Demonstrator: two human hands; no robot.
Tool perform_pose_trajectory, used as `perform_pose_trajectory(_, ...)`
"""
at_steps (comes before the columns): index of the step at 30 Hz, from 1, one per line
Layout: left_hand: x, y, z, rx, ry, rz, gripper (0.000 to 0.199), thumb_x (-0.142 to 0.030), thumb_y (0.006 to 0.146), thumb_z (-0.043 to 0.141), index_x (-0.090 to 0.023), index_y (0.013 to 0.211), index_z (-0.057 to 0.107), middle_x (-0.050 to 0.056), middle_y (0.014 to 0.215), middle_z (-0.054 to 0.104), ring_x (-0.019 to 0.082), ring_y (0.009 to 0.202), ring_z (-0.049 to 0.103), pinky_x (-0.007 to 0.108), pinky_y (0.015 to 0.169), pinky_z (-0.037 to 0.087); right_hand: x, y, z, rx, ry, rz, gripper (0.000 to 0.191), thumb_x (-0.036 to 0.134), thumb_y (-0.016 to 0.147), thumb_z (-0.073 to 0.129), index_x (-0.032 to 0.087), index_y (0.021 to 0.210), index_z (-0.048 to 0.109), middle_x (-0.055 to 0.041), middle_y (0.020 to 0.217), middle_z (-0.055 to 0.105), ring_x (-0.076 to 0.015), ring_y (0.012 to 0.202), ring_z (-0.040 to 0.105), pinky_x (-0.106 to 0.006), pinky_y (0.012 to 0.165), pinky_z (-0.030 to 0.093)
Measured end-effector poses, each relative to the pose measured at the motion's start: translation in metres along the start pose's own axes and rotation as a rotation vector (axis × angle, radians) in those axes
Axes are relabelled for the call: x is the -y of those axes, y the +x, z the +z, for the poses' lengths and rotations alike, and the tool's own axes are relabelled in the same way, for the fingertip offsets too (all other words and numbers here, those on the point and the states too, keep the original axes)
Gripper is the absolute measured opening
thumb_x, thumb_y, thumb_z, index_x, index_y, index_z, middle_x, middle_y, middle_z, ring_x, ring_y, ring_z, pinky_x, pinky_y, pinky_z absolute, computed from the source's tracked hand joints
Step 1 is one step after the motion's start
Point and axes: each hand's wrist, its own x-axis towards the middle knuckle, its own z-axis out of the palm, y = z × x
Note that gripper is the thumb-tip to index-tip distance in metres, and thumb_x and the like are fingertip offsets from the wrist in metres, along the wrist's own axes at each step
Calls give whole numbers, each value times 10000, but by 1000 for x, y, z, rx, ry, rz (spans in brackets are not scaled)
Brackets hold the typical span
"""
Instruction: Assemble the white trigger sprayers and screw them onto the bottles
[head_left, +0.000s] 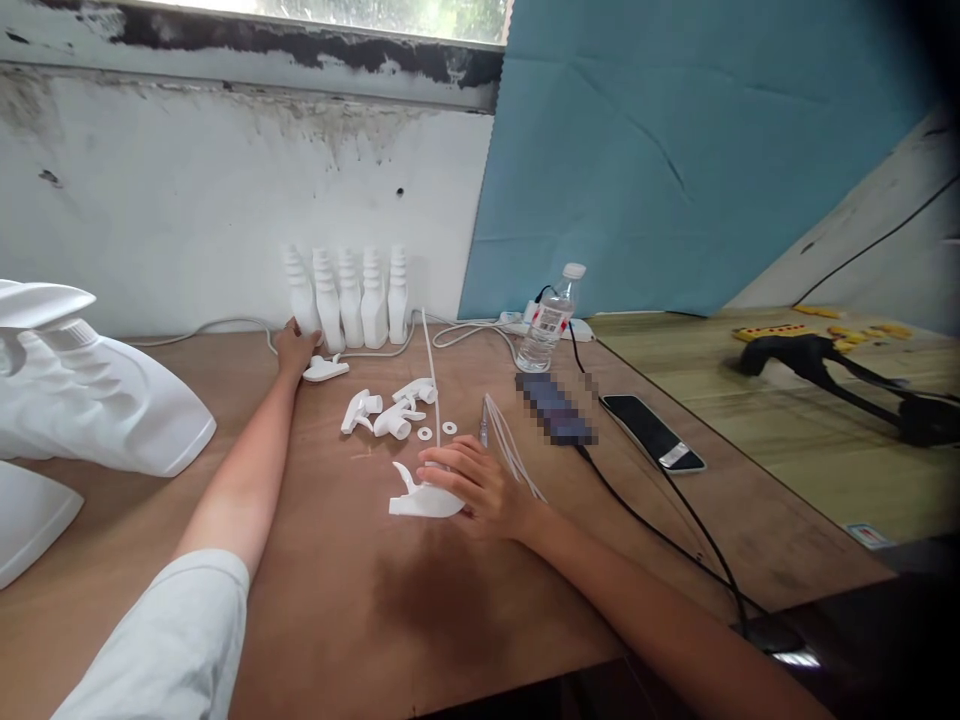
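My right hand [484, 490] is closed round a white spray head [426, 502], from which a thin white tube [431, 375] points up toward the wall. Far off at the left, my left hand [296, 347] touches the base of the leftmost white bottle [301, 295] in a row of several; its fingers are bent and partly hidden. A loose spray head [326, 369] lies beside that hand. Several more spray heads [394, 420] rest mid-table, close to two small white rings [424, 434]. Thin white tubes [510, 450] lie to the right of my right hand.
Large white bottles [112, 400] lie at the left. A clear water bottle [551, 320], a blurred dark device [555, 408], a phone [652, 432] and black cables are on the right. Beyond the brown table [337, 620] a black strap-like object [825, 365] lies on a wooden surface.
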Motion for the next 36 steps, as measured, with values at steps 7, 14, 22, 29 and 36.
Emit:
perform_pose_trajectory(7, -6, -19, -16, -144, 63, -44, 337, -278, 754, 563, -102, 1039, 589, 121, 944, 652, 253, 884, 614, 352, 816, 481, 3, 5, -5, -5, -6, -25, 362, 166, 895, 466, 172, 1256, 495, -146, 1134, 662, -220, 1022, 637, -389, 845, 490)
perform_pose_trajectory(14, -12, -53, -43, -116, 84, -53, 339, -291, 695, 597, -104, 977, 619, 112, 907, 671, 252, 845, 628, 316, 756, 480, 6, 5, -8, -17, -27, -44, 382, 144, 887, 449, 194, 1262, 495, -146, 1134, 660, -233, 1037, 644, -407, 833, 496)
perform_pose_trajectory(22, -17, -105, -80, 33, 37, 57, 462, -303, 657, 616, -127, 1083, 643, 84, 916, 695, 252, 847, 639, 335, 777, 501, 7, 6, -10, -25, -15, -68, 420, 99, 861, 445, 155, 1273, 495, -160, 1131, 662, -244, 1051, 641, -416, 836, 489)
perform_pose_trajectory(29, -24, -159, -111, 227, -164, 91, 595, -393, 699, 645, -120, 1224, 578, 108, 1110, 682, 280, 1022, 637, 390, 914, 501, 13, 17, -26, -179, 245, 109, 450, 169, 842, 589, 168, 1284, 504, -185, 1219, 618, -286, 1126, 616, -435, 869, 511)
perform_pose_trajectory(36, -35, -180, -125, 273, -84, 214, 547, -401, 723, 623, -112, 1187, 592, 103, 1107, 678, 275, 1024, 627, 372, 915, 499, 15, 106, -83, -896, 758, 327, 238, 316, 783, 666, 185, 979, 634, -63, 809, 682, -154, 522, 584, -263, 379, 383)
